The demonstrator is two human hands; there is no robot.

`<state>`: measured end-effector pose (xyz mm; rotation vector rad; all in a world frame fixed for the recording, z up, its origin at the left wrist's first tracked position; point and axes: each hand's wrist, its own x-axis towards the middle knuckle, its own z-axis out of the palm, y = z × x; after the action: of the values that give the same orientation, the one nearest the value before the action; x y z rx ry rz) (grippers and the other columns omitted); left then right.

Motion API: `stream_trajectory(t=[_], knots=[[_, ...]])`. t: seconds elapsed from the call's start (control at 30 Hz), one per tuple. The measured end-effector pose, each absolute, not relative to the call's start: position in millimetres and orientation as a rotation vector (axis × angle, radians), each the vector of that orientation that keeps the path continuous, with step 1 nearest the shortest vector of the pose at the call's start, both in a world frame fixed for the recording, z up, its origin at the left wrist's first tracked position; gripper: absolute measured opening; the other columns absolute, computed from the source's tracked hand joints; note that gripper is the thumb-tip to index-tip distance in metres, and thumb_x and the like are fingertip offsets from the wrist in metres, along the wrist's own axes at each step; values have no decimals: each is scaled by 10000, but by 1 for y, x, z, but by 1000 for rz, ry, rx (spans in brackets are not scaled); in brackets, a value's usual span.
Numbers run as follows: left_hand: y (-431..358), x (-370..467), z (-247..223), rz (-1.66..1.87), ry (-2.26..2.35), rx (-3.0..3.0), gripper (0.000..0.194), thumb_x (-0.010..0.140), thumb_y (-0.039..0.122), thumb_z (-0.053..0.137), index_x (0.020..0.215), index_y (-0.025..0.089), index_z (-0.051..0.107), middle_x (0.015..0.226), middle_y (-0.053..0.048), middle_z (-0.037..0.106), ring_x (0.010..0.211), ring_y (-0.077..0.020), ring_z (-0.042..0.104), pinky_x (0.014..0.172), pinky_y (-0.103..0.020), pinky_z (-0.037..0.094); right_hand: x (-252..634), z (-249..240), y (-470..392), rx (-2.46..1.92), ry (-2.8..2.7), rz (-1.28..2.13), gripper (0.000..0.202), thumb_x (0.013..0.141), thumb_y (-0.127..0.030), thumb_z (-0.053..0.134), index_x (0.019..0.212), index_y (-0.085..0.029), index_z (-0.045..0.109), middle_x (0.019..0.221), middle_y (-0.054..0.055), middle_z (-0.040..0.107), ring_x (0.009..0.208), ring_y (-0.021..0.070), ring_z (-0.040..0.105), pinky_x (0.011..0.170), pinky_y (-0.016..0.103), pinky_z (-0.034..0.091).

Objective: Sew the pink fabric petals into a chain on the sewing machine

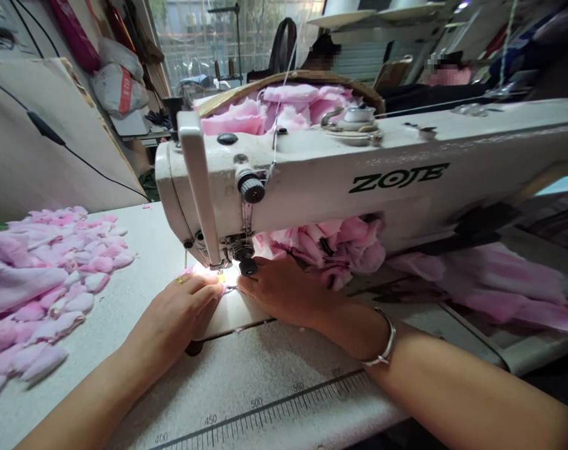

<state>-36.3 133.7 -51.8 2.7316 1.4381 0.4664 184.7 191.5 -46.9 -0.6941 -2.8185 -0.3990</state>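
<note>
Under the lit needle area of the white sewing machine (307,187), a small pink fabric piece (226,289) shows only in part. My left hand (178,309) lies left of the needle, its fingers close together and pressed on this piece. From the right, my right hand (288,289) reaches in beneath the machine's arm, fingers curled, with fingertips close to the needle. What its fingers hold is hidden. Behind that hand, bunched pink fabric (353,244) fills the space under the arm.
A heap of small pink fabric pieces (82,275) covers the left of the table (274,369). Behind the machine stands a container of pink fabric (288,103). Longer pink fabric (503,281) lies at right. Two people sit farther back. A black cable (47,128) hangs at left.
</note>
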Motion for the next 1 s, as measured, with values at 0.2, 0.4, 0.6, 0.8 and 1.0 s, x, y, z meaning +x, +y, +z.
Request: stream_trajectory(t=[0.2, 0.4, 0.6, 0.8, 1.0], knots=[[135, -33, -54, 527, 1506, 2748, 230, 988, 286, 389, 1070, 220, 593, 1078, -42, 643, 1004, -206, 569, 858, -378, 488, 184, -43, 192, -792, -2817, -425, 123, 904, -138, 506, 820, -188, 581, 746, 38, 576, 651, 159, 469, 442, 300, 182], [148, -36, -55, 669, 1550, 2648, 198, 967, 306, 429, 978, 208, 601, 929, -39, 611, 867, -178, 569, 754, -322, 489, 186, -43, 190, -718, -2811, -381, 99, 915, -139, 500, 858, -171, 574, 821, 46, 600, 781, 182, 530, 453, 304, 203], [150, -35, -56, 673, 1596, 2609, 238, 960, 330, 435, 933, 174, 612, 839, -44, 570, 834, -197, 535, 741, -340, 473, 180, -46, 190, -745, -2738, -367, 144, 911, -101, 483, 830, -165, 583, 760, 49, 595, 717, 170, 494, 473, 300, 201], [148, -36, -56, 669, 1547, 2597, 190, 945, 336, 479, 975, 199, 607, 915, -43, 592, 866, -189, 545, 738, -331, 478, 185, -41, 190, -717, -2822, -338, 135, 868, -41, 505, 854, -146, 588, 829, 43, 610, 791, 185, 527, 475, 315, 233], [135, -30, -46, 499, 1422, 2753, 216, 977, 250, 414, 1058, 210, 609, 1047, -49, 625, 953, -198, 545, 838, -381, 473, 187, -41, 191, -725, -2870, -372, 97, 875, -93, 539, 830, -166, 584, 810, 30, 598, 768, 182, 516, 461, 312, 211]])
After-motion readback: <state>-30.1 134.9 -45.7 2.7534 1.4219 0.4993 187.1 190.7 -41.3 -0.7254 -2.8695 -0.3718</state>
